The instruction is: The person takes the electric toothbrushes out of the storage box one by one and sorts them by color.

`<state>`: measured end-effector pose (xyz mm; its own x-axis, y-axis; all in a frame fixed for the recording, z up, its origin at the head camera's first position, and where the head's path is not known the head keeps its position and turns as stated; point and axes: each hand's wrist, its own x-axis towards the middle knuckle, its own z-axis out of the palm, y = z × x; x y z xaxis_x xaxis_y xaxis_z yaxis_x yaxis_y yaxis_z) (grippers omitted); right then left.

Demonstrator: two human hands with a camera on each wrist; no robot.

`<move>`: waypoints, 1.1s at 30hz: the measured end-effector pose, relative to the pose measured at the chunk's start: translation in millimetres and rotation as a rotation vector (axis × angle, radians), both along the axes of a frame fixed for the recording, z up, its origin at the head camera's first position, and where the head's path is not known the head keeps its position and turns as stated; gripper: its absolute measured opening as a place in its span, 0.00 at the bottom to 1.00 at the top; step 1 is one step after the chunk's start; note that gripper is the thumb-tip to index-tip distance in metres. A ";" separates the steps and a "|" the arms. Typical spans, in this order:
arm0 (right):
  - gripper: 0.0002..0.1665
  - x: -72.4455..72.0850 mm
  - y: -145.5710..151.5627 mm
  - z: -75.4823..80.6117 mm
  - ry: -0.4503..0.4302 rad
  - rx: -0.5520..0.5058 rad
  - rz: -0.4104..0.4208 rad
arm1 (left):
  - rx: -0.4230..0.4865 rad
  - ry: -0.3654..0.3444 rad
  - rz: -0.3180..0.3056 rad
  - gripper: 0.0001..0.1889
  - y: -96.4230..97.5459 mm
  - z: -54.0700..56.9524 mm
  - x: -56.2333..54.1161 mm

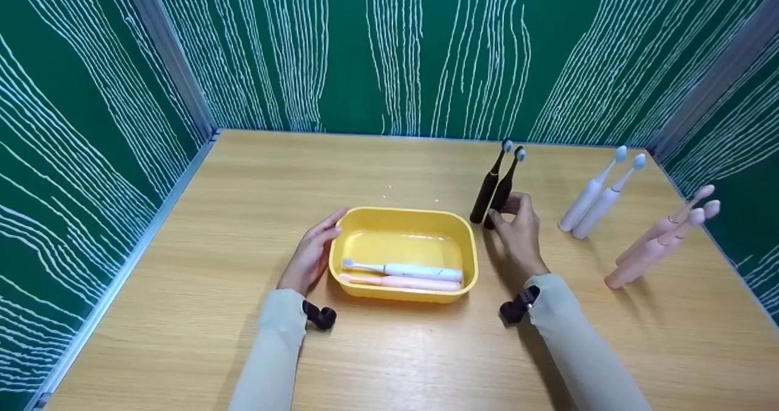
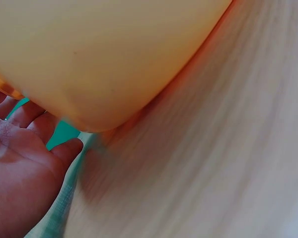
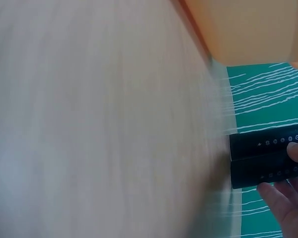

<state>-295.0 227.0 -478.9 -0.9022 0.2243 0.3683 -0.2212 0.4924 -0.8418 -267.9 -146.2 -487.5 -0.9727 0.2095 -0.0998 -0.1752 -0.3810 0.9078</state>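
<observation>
A yellow plastic basin (image 1: 403, 211) stands on the table with a white electric toothbrush (image 1: 423, 271) and a pink electric toothbrush (image 1: 401, 282) lying along its near side. My left hand (image 1: 310, 256) rests against the basin's left end; in the left wrist view its palm and thumb show, the thumb straight. To the right of the basin, two black electric toothbrushes stand upright side by side. My right hand (image 1: 518, 231) pinches the right black electric toothbrush (image 1: 502, 193) low on its handle, the thumb in front. Close against it stands the left black electric toothbrush (image 1: 485, 196).
Two pale electric toothbrushes (image 1: 589, 201) stand upright farther right. Beyond them several pink electric toothbrushes (image 1: 645, 254) stand near the table's right edge. Green panels with white wavy lines (image 1: 395, 52) enclose the back and sides of the wooden table (image 1: 201, 265).
</observation>
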 end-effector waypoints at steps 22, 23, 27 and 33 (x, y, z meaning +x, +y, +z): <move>0.24 3.0 6.1 4.3 -0.069 -0.004 0.027 | 0.017 0.042 -0.015 0.26 0.3 0.7 1.1; 0.25 3.2 6.4 4.5 -0.067 -0.002 0.022 | 0.016 0.039 -0.012 0.25 0.3 0.6 0.9; 0.27 4.1 7.4 5.5 -0.050 -0.014 -0.006 | 0.011 0.028 -0.004 0.25 0.1 -0.1 0.5; 0.27 7.5 8.5 7.9 -0.036 -0.021 -0.054 | 0.017 0.031 -0.003 0.26 0.5 -0.4 0.8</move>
